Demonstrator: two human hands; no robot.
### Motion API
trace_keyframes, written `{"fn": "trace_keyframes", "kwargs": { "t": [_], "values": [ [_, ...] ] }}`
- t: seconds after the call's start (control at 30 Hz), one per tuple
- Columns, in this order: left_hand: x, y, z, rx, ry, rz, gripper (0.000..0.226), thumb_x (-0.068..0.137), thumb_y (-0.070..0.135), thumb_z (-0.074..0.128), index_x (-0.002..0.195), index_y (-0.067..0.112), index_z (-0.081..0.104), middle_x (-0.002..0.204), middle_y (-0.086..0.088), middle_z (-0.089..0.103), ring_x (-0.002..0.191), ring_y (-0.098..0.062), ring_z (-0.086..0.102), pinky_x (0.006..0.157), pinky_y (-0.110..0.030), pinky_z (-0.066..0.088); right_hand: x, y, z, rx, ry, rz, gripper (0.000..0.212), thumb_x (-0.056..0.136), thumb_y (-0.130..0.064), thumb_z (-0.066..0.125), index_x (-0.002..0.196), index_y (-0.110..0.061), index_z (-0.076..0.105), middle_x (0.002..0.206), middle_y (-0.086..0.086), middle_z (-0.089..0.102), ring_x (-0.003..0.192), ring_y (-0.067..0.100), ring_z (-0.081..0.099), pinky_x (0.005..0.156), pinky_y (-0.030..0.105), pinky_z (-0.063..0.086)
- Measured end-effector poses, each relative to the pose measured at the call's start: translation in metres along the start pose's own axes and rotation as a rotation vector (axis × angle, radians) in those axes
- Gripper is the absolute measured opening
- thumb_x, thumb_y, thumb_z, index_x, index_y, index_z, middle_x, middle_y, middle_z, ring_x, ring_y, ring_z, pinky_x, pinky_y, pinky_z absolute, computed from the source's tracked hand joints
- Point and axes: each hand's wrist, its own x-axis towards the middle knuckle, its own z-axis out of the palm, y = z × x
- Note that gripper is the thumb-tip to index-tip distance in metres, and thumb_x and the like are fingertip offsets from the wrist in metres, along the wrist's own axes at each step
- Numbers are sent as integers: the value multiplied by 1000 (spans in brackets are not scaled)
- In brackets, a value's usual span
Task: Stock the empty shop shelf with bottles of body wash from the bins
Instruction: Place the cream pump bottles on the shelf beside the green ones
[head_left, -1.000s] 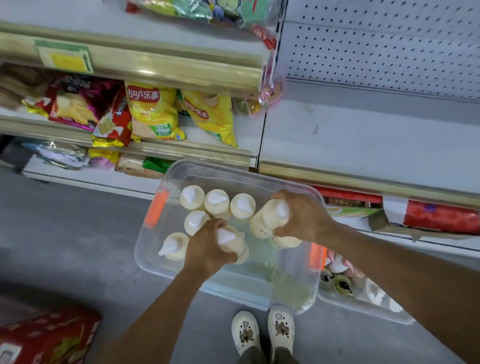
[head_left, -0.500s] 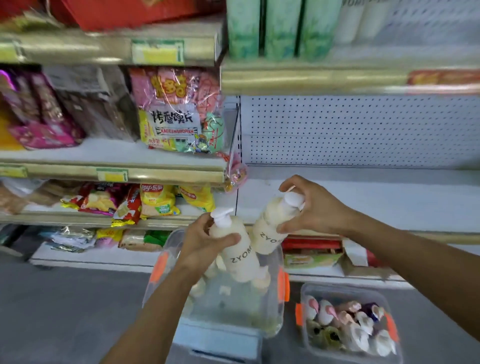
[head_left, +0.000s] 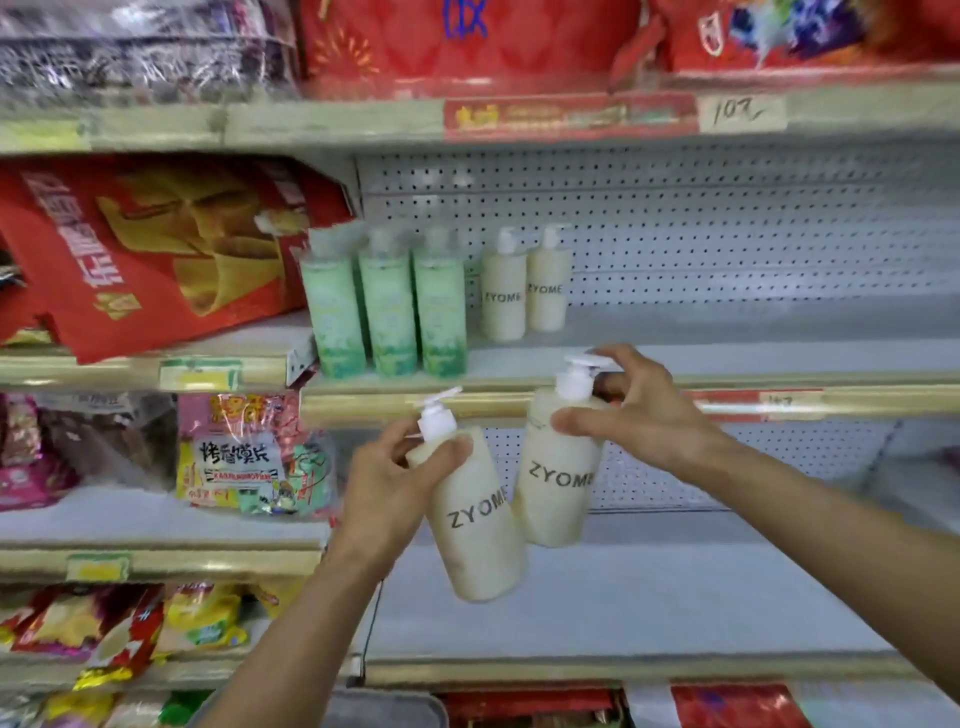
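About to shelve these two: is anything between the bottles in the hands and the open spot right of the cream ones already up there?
Nothing visible. Left hand and right hand each hold a ZYOME bottle below the shelf, which is bare right of the two standing cream bottles. Only its front lip to clear.

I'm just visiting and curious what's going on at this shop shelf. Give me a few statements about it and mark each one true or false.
1. Each hand holds one cream pump bottle: the left hand grips the left bottle, the right hand the right bottle. True.
2. Three green bottles stand on the shelf. True.
3. The shelf holds no cream bottles yet. False: two cream bottles stand right of the green ones.
4. The held bottles read ZYOME. True.
5. The space right of the shelved cream bottles is packed. False: it is bare.
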Motion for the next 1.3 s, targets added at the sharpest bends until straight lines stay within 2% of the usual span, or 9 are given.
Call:
{"fn": "trace_keyframes", "kwargs": {
  "t": [0.1,0.17,0.27,0.43,0.6,0.73,0.83,1.0,1.3],
  "values": [
    [13,27,37,-10,18,72,25,79,20,78,102,16,71,96,4,74,78,0,68,65,-16,54,24,-16,-43,-5,41,-76,53,70,-23,83,110,-20,48,96,-6,68,82,2,67,64,14,51],
    [19,39,54,-19,41,88,22,78,21,79,99,17,71,94,5,74,79,-3,69,69,-20,55,42,-25,-65,-12,65,-118,56,67,-29,84,108,-17,48,98,-1,69,87,8,68,76,25,55],
    [30,50,73,-53,92,87,18,78,19,79,93,21,69,85,8,73,70,-2,68,61,-16,55,74,-31,-87,-30,82,-156,60,64,-31,86,109,-16,49,103,6,70,92,17,69,85,38,56],
    [49,64,88,-25,134,83,20,75,23,82,89,24,68,82,7,73,69,-5,69,64,-21,56,125,-29,-93,-77,111,-162,69,62,-36,88,113,-13,46,108,5,65,94,18,65,68,28,51],
    [68,70,89,26,136,93,29,76,26,81,101,18,69,89,1,74,76,-11,70,60,-20,53,164,-6,-77,-106,138,-54,75,59,-36,89,117,-11,48,102,2,62,92,16,62,70,27,49],
    [83,71,86,30,104,104,32,75,25,81,104,16,69,89,-2,75,73,-10,69,55,-17,51,177,4,-65,-10,183,21,82,68,-29,85,132,-10,38,114,5,57,102,19,57,85,28,45],
    [93,70,83,24,103,106,31,75,25,81,103,17,70,90,-3,75,75,-12,70,52,-18,52,173,23,-55,-46,194,47,91,65,-28,87,137,-10,35,126,8,56,115,25,56,100,41,46],
    [104,66,84,11,68,118,29,75,22,81,100,18,70,90,1,75,71,-4,70,51,-15,50,165,57,-32,-111,235,99,58,71,-22,84,118,-7,53,117,7,63,103,22,61,83,30,50],
    [120,60,83,13,49,108,26,74,24,82,98,23,71,91,2,76,76,-8,71,55,-15,49,228,67,-28,-165,230,144,53,74,-25,81,115,-7,51,116,10,58,102,24,55,85,33,49]
  ]
}}
